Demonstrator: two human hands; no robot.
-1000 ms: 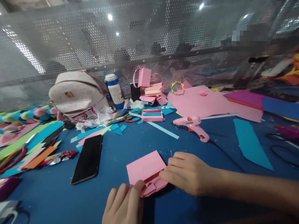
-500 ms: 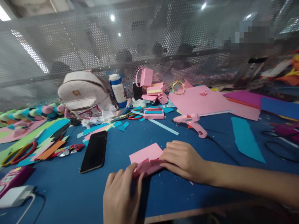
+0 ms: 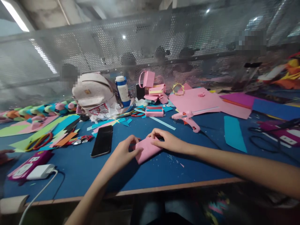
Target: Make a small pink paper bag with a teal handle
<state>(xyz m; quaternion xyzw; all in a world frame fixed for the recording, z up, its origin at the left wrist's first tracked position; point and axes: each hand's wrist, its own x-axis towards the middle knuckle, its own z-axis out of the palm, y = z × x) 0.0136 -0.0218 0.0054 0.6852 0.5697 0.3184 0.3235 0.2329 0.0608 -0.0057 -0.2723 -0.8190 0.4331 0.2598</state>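
Observation:
A folded piece of pink paper (image 3: 148, 150) is held low over the blue table, tilted a little. My left hand (image 3: 126, 148) pinches its left edge between thumb and fingers. On its upper right side, my right hand (image 3: 165, 140) is closed, with the thumb on the paper's face and the bent fingers behind the top edge. The paper's back is hidden from view. Beyond my right hand lies a pink glue gun (image 3: 187, 119), its nozzle pointing left and its cord trailing right. A black phone (image 3: 102, 141) lies to the left of my left hand.
At the back stand a white backpack (image 3: 92, 93), a bottle (image 3: 122, 91) and small pink paper bags (image 3: 154, 89). Scissors (image 3: 42, 140) and paper scraps lie left, near a purple power strip (image 3: 30, 165). Large pink sheets (image 3: 197, 101) and a blue strip (image 3: 234, 132) lie right. Another person's hand (image 3: 6, 156) shows far left.
The pink paper has turned so its broad folded face now shows toward me. My left hand has moved up to its left edge, and my right hand has shifted along its top. The camera view has moved.

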